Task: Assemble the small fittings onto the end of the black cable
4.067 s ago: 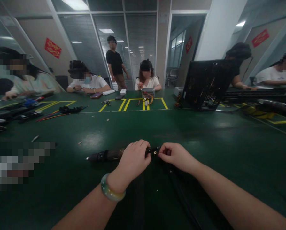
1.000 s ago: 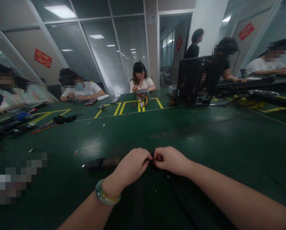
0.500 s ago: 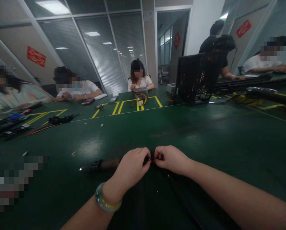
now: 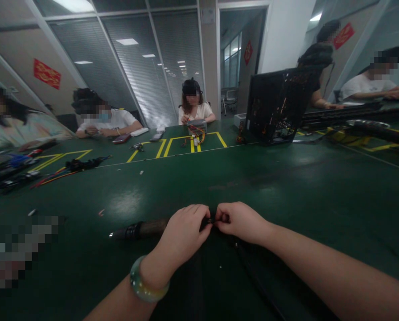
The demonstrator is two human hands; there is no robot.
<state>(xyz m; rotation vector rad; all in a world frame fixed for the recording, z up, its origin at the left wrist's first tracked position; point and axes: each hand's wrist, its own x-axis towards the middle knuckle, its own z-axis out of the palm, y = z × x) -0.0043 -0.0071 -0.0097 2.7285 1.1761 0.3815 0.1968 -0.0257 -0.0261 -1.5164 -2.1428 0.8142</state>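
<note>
A dark, rod-like tool (image 4: pixel 148 229) with a brownish barrel and a shiny tip lies on the green table. My left hand (image 4: pixel 188 232) covers its right end, with thumb and fingers closed around a small dark piece (image 4: pixel 210 220). Facing it, my right hand (image 4: pixel 236 221) is closed in a pinch at the other side of that piece. The fingertips of both hands almost meet, and they hide most of what is between them. A black cable (image 4: pixel 252 273) runs from below my right hand toward the near edge of the view.
Beyond the hands stands a black computer case (image 4: pixel 269 109). Across the table a person works at a metal box with coloured wires (image 4: pixel 197 128). Bundled cables (image 4: pixel 84 165) and small scraps lie to the left. Other people sit along the far side.
Both hands stay in nearly the same pinch at the small dark piece. The camera view has shifted slightly. At the back right, a standing person has moved to the right.
</note>
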